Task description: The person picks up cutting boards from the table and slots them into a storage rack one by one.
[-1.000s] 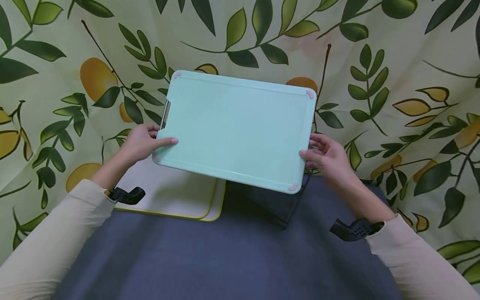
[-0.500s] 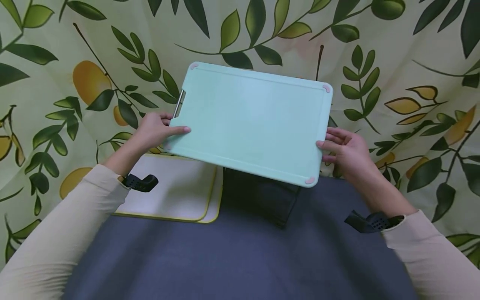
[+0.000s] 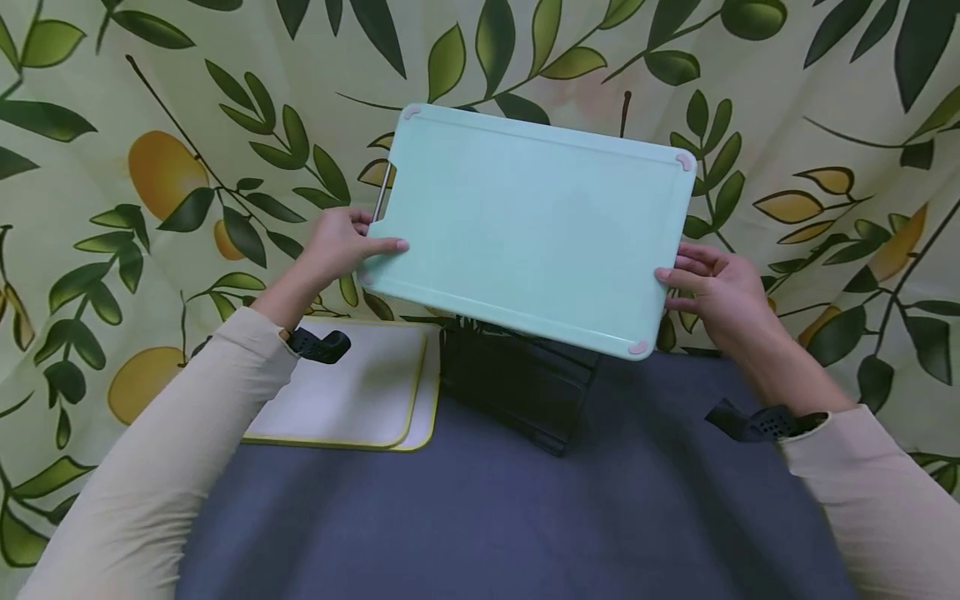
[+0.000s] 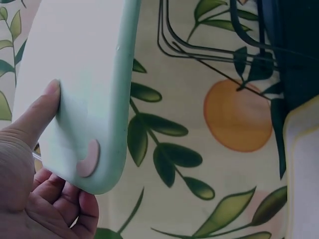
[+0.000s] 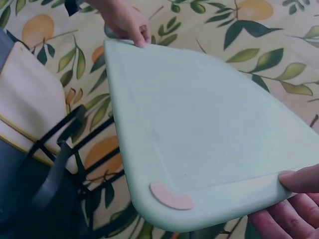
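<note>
A mint-green cutting board with pink corner pads and a metal handle at its left end is held up in the air, tilted so its right end sits lower. My left hand grips the lower left corner, thumb on the front face and fingers behind. At the right edge, my right hand pinches the board, thumb in front. Below the board stands a black wire rack, its upper part hidden behind the board. In the right wrist view the rack's bars show beside the board, apart from it.
Two white boards with yellow-green edges lie overlapped at the left of the rack, on a dark blue-grey tablecloth. Behind everything hangs a leaf-and-fruit patterned curtain.
Both hands have carried the cutting board up and to the right, away from the rack. More of the rack now shows beneath it. The white boards stay put.
</note>
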`<state>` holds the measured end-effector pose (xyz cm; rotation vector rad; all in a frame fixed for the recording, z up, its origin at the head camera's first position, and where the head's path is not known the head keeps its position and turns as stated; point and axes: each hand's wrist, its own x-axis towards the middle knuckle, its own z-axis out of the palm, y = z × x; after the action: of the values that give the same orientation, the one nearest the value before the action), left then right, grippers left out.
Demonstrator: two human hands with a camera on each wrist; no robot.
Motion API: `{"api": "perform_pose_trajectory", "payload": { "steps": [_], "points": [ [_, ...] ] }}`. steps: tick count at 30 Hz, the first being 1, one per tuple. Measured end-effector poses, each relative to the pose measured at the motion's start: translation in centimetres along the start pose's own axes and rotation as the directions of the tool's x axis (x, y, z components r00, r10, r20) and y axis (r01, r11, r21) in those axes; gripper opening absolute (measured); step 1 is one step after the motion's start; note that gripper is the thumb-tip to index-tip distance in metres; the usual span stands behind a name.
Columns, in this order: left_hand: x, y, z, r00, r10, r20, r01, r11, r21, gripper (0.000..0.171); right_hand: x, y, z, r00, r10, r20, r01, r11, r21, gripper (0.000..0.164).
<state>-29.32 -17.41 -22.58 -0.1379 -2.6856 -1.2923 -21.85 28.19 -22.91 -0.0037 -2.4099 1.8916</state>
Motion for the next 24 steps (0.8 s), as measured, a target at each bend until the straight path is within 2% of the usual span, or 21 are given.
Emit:
{"api": "perform_pose_trajectory", "payload": {
  "steps": [5, 8, 16, 20, 24],
  "points": [
    [0.6, 0.7, 0.7, 1.0, -0.008, 0.013, 0.008, 1.0, -0.03, 0.064, 0.3, -0.1, -0.7, 0.999, 0.007, -0.032, -0.008, 0.999, -0.032, 0.081],
    [1.0, 0.9, 1.2, 1.0, -0.008, 0.017, 0.008, 1.0, -0.019, 0.065, 0.3, 0.0, -1.1, 0.999, 0.004, -0.041, -0.004, 1.0, -0.015, 0.079],
    [1.9, 1.9, 2.6, 1.0, 0.02, -0.005, -0.021, 0.999, -0.045, 0.058, 0.7, 0.2, -2.6, 0.995, -0.076, -0.06, 0.077, 0.997, 0.013, 0.073],
    [2.5, 2.5, 2.8, 1.0, 0.006, -0.02, -0.007, 0.999, -0.05, 0.06, 0.8, 0.0, -2.9, 0.992, -0.097, -0.076, 0.103, 0.991, 0.091, 0.068],
    [2.8, 3.2, 3.1, 0.999, -0.045, -0.022, 0.042, 0.991, -0.127, 0.066, 1.0, -0.4, -3.0, 0.99, -0.106, -0.096, 0.121, 0.979, 0.163, 0.066]
  ]
}}
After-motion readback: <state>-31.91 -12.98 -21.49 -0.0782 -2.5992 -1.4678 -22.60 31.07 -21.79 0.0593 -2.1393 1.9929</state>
